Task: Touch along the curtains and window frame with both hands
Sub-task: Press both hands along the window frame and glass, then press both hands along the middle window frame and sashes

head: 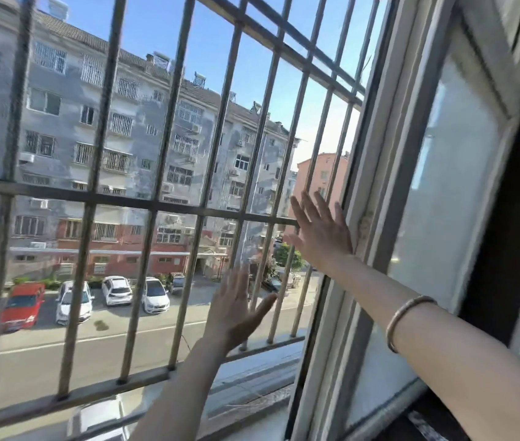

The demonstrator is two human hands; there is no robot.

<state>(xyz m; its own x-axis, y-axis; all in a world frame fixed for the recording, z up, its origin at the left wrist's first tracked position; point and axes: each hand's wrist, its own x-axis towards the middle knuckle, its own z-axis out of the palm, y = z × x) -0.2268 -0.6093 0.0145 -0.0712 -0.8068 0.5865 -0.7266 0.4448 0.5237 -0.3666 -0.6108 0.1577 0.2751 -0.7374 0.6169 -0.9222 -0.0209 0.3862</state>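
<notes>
Fingers spread flat, neither grip holds anything: the right hand lies against the white window frame, while the left hand hovers blurred before the bars. Frame-touching looks underway; no curtains are visible, so that part seems left.

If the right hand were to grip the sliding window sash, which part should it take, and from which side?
Probably the sash's near vertical edge stile, approached from the open left side. That stile stands as a narrow upright strip beside the right hand, whose fingers are spread flat there; the glass offers nothing to wrap.
</notes>
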